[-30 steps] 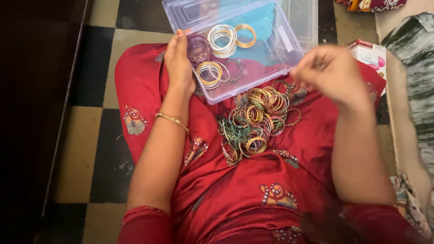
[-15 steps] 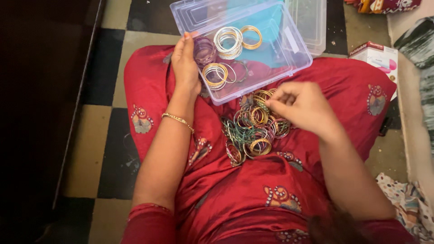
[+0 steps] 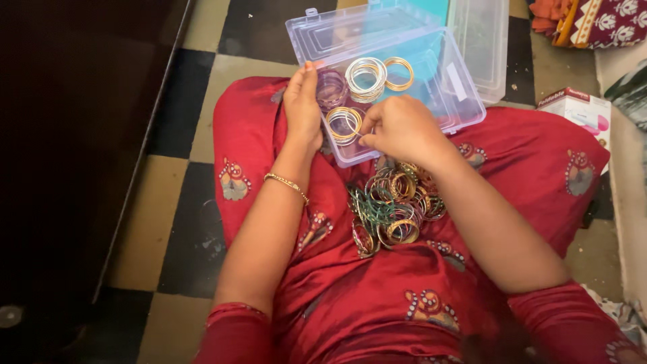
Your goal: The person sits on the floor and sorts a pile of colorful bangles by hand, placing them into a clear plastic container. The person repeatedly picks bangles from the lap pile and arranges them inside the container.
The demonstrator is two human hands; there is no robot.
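Observation:
A clear plastic box (image 3: 453, 101) rests on my red-clad lap, its lid open behind it. Inside lie a purple bangle stack (image 3: 331, 87), a silver stack (image 3: 364, 78), a gold ring (image 3: 400, 73) and a gold-and-silver stack (image 3: 342, 125). My left hand (image 3: 302, 106) grips the box's left wall. My right hand (image 3: 399, 128) hovers over the box's near corner, fingers pinched on a thin bangle at the gold-and-silver stack. A heap of green, gold and maroon bangles (image 3: 392, 207) lies on my lap just below that hand.
A second clear container (image 3: 484, 44) stands behind the box. A small white and red carton (image 3: 578, 108) sits at the right, patterned cloth (image 3: 593, 20) at the top right. Dark furniture (image 3: 74, 148) borders the checkered floor on the left.
My right hand came from the upper right, dipped to the bangle heap, then rose to the box's near corner with a bangle. The left hand stayed on the box.

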